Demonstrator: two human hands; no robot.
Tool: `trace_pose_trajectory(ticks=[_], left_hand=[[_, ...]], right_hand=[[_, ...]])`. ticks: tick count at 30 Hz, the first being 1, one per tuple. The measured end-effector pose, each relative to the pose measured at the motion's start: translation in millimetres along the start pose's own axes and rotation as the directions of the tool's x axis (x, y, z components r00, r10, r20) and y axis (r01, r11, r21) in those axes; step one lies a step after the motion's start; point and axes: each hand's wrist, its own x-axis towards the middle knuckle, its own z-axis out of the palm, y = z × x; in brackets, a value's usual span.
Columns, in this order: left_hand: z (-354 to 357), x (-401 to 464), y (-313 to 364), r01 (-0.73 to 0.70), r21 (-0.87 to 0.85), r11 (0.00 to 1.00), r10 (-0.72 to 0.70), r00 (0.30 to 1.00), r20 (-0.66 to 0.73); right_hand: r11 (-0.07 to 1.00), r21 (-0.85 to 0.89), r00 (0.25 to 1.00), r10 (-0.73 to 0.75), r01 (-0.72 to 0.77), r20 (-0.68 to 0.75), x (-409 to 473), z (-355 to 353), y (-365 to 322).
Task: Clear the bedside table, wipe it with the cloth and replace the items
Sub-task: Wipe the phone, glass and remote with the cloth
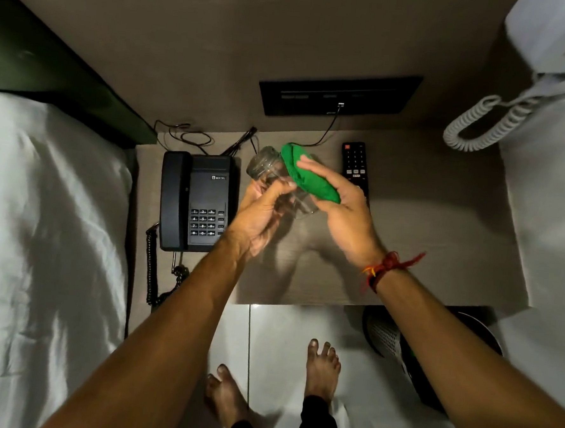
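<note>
My left hand (264,212) grips a clear glass jar (267,166), held tilted above the middle of the bedside table (439,230). My right hand (344,214) holds a green cloth (305,175) pressed against the jar's side. A black desk telephone (196,202) sits on the table's left part, its coiled cord hanging off the front edge. A black TV remote (355,165) lies on the table just behind my right hand.
A bed with white sheets (48,232) borders the table on the left. A black socket panel (338,96) with a plugged cable is on the wall behind. A white wall phone (548,64) hangs upper right. A perforated bin (389,336) stands on the floor under the table's front right.
</note>
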Motion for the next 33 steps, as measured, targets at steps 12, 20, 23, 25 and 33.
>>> trace_pose_trajectory(ticks=[12, 20, 23, 25, 33], left_hand=[[24.4, 0.0, -4.5, -0.075, -0.132, 0.988, 0.072, 0.997, -0.033], [11.0, 15.6, 0.0, -0.100, 0.447, 0.889, 0.235, 0.937, -0.258], [3.3, 17.4, -10.4, -0.059, 0.523, 0.851, 0.211, 0.949, -0.235], [0.8, 17.3, -18.8, -0.046, 0.518, 0.854, 0.194, 0.952, -0.235], [8.4, 20.0, -40.9, 0.017, 0.534, 0.845, 0.259, 0.861, -0.437]], right_hand=[[0.647, 0.706, 0.823, 0.544, -0.289, -0.161, 10.2, 8.3, 5.5], [0.598, 0.745, 0.786, 0.595, -0.295, -0.166, -12.9, -32.7, 14.0], [0.670, 0.705, 0.747, 0.588, -0.235, -0.310, -12.5, -62.9, 15.5], [0.759, 0.616, 0.725, 0.543, -0.209, -0.424, -10.5, -82.7, 15.5], [0.966, 0.161, 0.717, 0.260, -0.204, -0.647, -7.9, -130.1, 22.0]])
